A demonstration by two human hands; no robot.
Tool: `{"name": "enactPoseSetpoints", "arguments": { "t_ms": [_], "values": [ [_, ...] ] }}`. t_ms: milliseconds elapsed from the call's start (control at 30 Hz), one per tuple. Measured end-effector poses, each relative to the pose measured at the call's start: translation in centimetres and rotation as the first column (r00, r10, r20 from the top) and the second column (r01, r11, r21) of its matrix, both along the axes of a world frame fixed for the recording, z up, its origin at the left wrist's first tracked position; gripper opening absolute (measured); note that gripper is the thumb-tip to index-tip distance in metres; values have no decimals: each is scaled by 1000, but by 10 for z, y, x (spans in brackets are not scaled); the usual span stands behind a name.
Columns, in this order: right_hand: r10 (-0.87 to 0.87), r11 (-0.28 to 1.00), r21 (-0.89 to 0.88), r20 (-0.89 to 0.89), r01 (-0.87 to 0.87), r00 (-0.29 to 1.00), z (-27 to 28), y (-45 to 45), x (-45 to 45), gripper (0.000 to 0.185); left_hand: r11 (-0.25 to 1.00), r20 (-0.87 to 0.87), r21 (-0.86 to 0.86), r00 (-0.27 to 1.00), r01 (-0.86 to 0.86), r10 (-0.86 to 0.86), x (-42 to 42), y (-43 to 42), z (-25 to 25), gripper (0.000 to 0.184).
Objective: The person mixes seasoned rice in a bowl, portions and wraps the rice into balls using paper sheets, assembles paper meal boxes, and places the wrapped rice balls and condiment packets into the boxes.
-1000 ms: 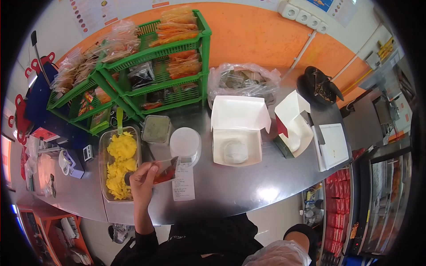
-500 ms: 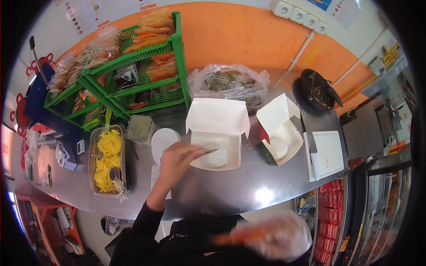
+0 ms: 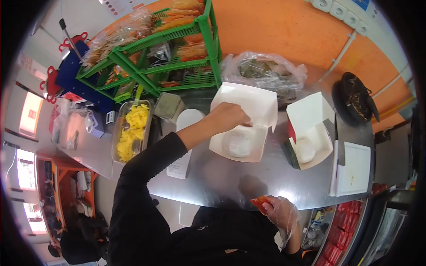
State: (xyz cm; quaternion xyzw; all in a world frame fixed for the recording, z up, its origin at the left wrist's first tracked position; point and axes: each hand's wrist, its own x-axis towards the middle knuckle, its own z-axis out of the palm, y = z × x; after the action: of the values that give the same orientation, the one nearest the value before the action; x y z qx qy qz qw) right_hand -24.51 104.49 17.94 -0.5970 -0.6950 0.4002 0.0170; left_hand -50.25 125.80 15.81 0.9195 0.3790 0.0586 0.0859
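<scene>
My left hand (image 3: pixel 228 117) reaches over an open white cardboard box (image 3: pixel 217 142), fingers pinched together near the base of its raised lid. Whatever sits between those fingertips is too small to make out. In the box lies a round white mound (image 3: pixel 238 144), just in front of the hand. My right hand (image 3: pixel 284 215), in a clear plastic glove, is at the counter's front edge, closed on an orange-red packet (image 3: pixel 261 204). To the right, a second open box (image 3: pixel 317 142) holds a similar white mound (image 3: pixel 305 150).
A tub of yellow food (image 3: pixel 133 133), a lidded square container (image 3: pixel 168 106) and a round white lid (image 3: pixel 190 119) stand left. Behind are green racks (image 3: pixel 177 75) of bagged snacks and a plastic bag (image 3: pixel 266 73). A knife (image 3: pixel 341 153) lies along a white cutting board (image 3: pixel 355 168); a dark mortar (image 3: pixel 355 97) stands behind.
The view has shifted, so the counter sits further right. My left hand has moved from above the white mound toward the box's lid. My right hand and the orange packet, blurred before, now show clearly.
</scene>
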Motion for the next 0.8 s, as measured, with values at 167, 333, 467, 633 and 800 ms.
{"name": "enactPoseSetpoints", "arguments": {
  "t_ms": [167, 333, 467, 633, 800],
  "values": [
    [39, 999, -17, 18, -38, 999, -9, 4, 8, 17, 999, 71, -11, 996, -47, 48, 0, 1, 6, 12],
    [43, 999, 17, 19, -43, 999, -6, 7, 13, 18, 999, -2, 18, 999, -43, 43, 1, 0, -10, 12],
    [81, 996, 23, 26, -82, 996, -12, 7, 18, 18, 999, -91, 26, 995, -34, 37, 0, -2, -14, 14],
    [103, 995, -3, 20, -103, 994, -23, 2, 23, 19, 997, -111, -27, 991, -75, 72, 1, -1, -5, 16],
    [136, 991, 9, 45, -137, 990, -24, 3, 23, 20, 994, -178, -59, 981, -91, 79, 6, 1, 0, 17]
  ]
}}
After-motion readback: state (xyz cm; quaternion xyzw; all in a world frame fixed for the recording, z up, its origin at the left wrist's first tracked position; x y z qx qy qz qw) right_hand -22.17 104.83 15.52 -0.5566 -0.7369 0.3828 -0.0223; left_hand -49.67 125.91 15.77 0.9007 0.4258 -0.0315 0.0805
